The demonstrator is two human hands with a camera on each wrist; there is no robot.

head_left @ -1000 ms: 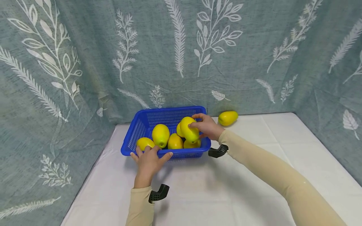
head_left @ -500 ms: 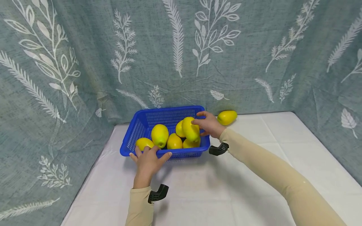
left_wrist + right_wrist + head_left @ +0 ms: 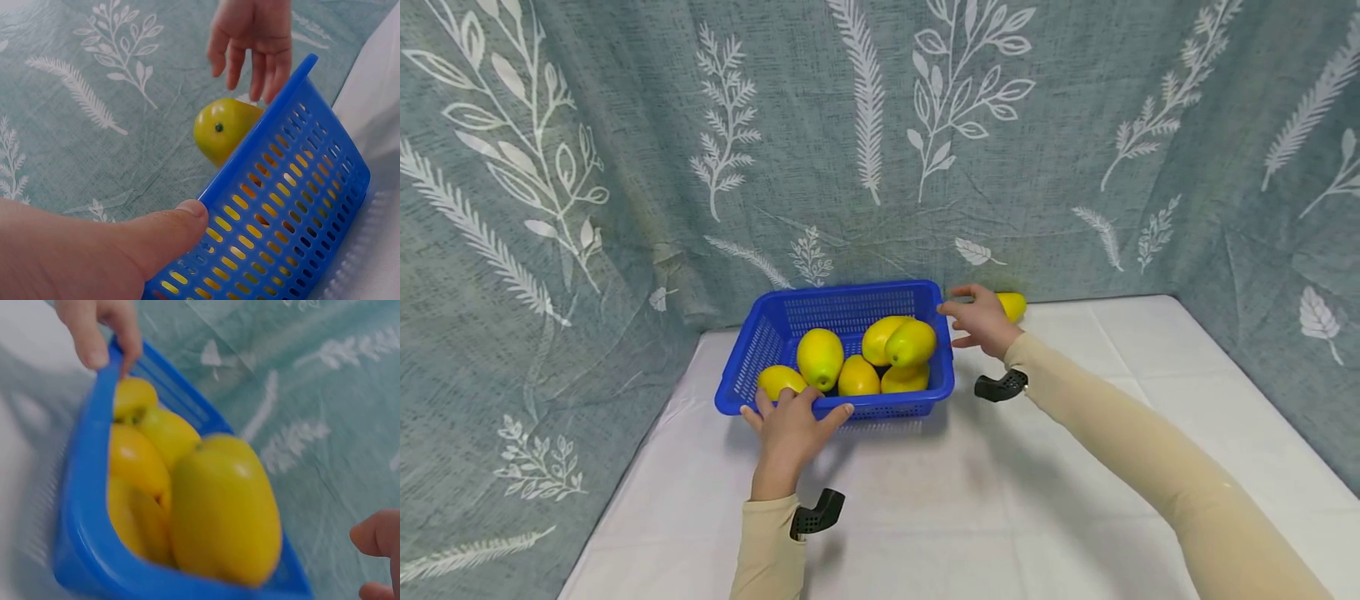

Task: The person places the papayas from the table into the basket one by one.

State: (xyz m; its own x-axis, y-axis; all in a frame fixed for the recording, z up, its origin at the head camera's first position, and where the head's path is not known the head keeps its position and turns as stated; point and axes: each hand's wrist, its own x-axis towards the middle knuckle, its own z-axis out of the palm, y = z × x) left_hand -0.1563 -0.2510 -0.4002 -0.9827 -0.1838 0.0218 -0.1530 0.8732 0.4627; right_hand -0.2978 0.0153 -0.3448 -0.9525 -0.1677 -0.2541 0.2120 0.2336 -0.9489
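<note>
A blue slotted basket (image 3: pixel 850 293) stands on the white cloth with several yellow fruits in it; the topmost fruit (image 3: pixel 912 342) lies on the pile at the right. My left hand (image 3: pixel 790 406) grips the basket's near rim, fingers over the edge and thumb (image 3: pixel 159 234) on the outer wall (image 3: pixel 294 200). Just past the basket's far right corner hovers my right hand (image 3: pixel 961 313), open with spread fingers and holding nothing. Behind it a lone yellow fruit (image 3: pixel 1013 304) lies on the table, partly hidden. In the right wrist view the pile (image 3: pixel 222 509) fills the basket (image 3: pixel 81 550).
A grey-green leaf-print curtain (image 3: pixel 880 142) hangs close behind the basket and along both sides. The white tablecloth (image 3: pixel 970 500) stretches toward me and to the right. A black wrist mount (image 3: pixel 1000 387) sits under my right forearm.
My right hand let go of the yellow fruit, which now rests on the pile, and moved right out of the basket toward the lone fruit. My left hand kept its hold.
</note>
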